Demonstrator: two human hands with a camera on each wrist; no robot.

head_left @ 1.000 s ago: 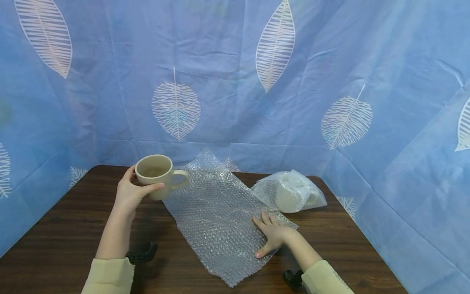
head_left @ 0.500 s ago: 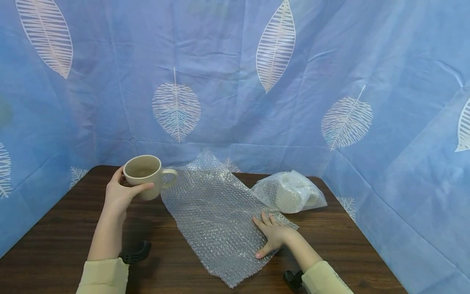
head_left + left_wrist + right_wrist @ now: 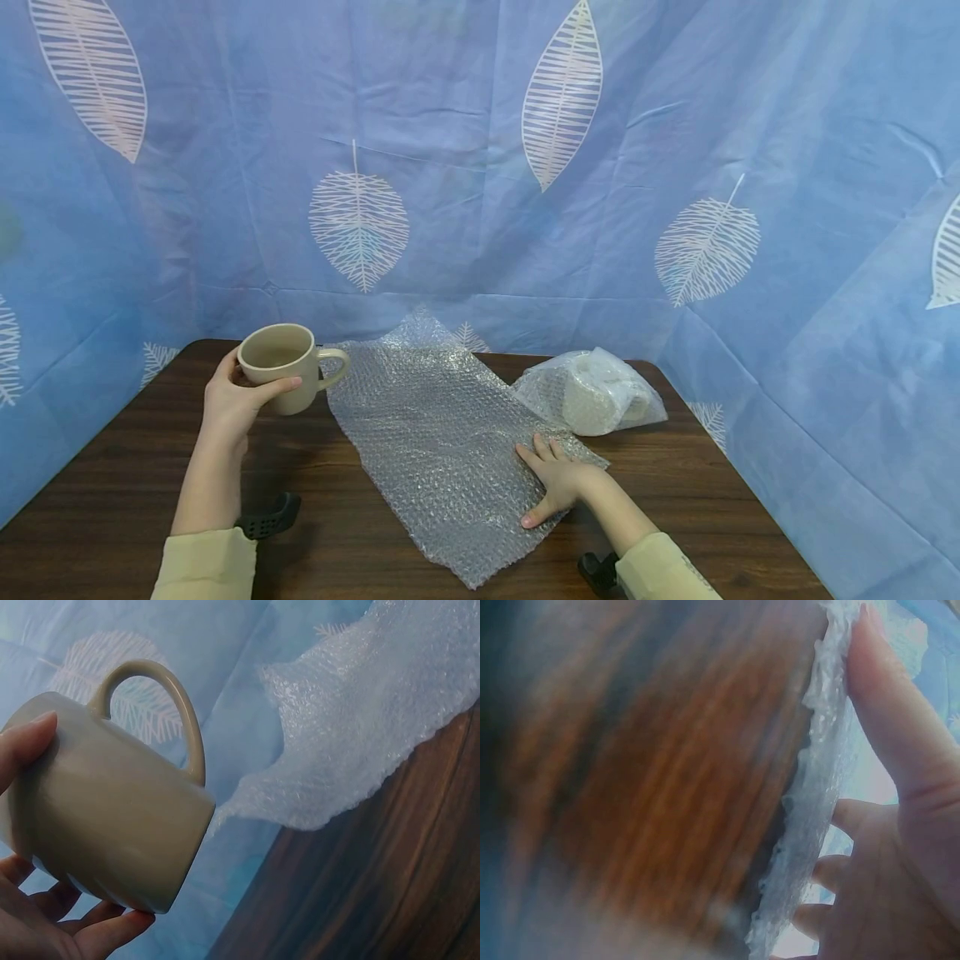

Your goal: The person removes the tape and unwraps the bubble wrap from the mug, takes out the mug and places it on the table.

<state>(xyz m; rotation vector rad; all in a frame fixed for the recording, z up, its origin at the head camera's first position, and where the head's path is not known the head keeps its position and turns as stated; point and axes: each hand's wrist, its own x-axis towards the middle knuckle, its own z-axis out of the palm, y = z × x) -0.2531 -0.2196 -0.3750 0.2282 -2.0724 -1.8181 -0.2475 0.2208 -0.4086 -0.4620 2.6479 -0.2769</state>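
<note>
A beige mug point(image 3: 292, 385) is held upright by my left hand point(image 3: 234, 402), thumb on the near side and fingers round the far side. Its handle points right, as the left wrist view also shows with the mug point(image 3: 112, 802) above the table. Beside it a sheet of bubble wrap point(image 3: 442, 442) lies flat and diagonal across the table, its far corner raised against the backdrop. My right hand point(image 3: 558, 479) rests on the sheet's right part with fingers spread. In the right wrist view, thumb and fingers of the right hand point(image 3: 900, 847) lie at the sheet's edge.
A bundle in bubble wrap point(image 3: 596, 396), with a pale cup-like shape inside, lies at the back right of the dark wooden table point(image 3: 337, 533). A blue cloth backdrop point(image 3: 465, 233) with white leaf prints stands behind and at both sides.
My left hand has carried the mug to the left, off from above the bubble wrap to beside its left edge. My right hand has stayed in place on the sheet.
</note>
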